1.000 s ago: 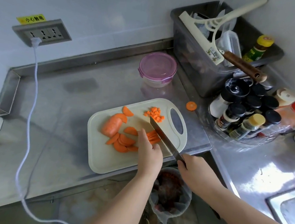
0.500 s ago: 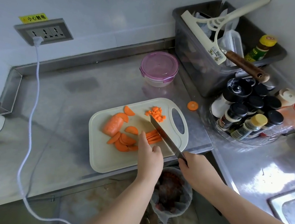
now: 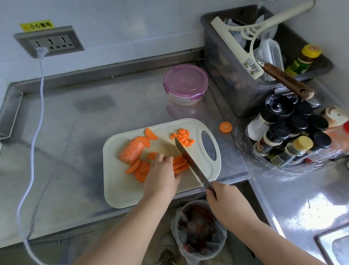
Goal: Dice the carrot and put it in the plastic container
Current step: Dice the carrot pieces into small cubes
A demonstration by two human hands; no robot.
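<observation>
Far left, a wall socket (image 3: pixel 49 43) feeds a white cable (image 3: pixel 37 120) down over the steel counter (image 3: pixel 63 143). Nothing there for the job.

On to the cutting board (image 3: pixel 122 193), where the carrot sits in every stage. A stubby carrot chunk (image 3: pixel 131 150) lies uncut at the board's left, and a fan of half-moon slices (image 3: pixel 140 168) sits just beside it. The left hand (image 3: pixel 161 178) comes next, fingers bent down in a claw, pinning a small stack of strips (image 3: pixel 181 164) flat.

The knife (image 3: pixel 190 162) lies right against those strips, angled across the board with its tip near a little heap of dice (image 3: pixel 182 137) by the handle hole. Behind the board, well apart, stands the plastic container (image 3: pixel 185 83) with its purple lid on. The right hand (image 3: pixel 226 202) is wrapped tight round the knife handle at the counter's edge. A stray round (image 3: pixel 225 127) lies off the board on the steel.

Carrot is stiff and dense, and probably damp on its cut faces, so those strips may well skid. They look best held from above, knuckles toward the blade. The dice are light and would scatter, so scooping them on the blade looks safer than pinching them up.

The left hand covers part of the strips and slices, and its fingertips are out of sight. The fist buries the knife handle. Whether the edge is touching the board is hard to tell, and so is whether the container's clips are latched.
</observation>
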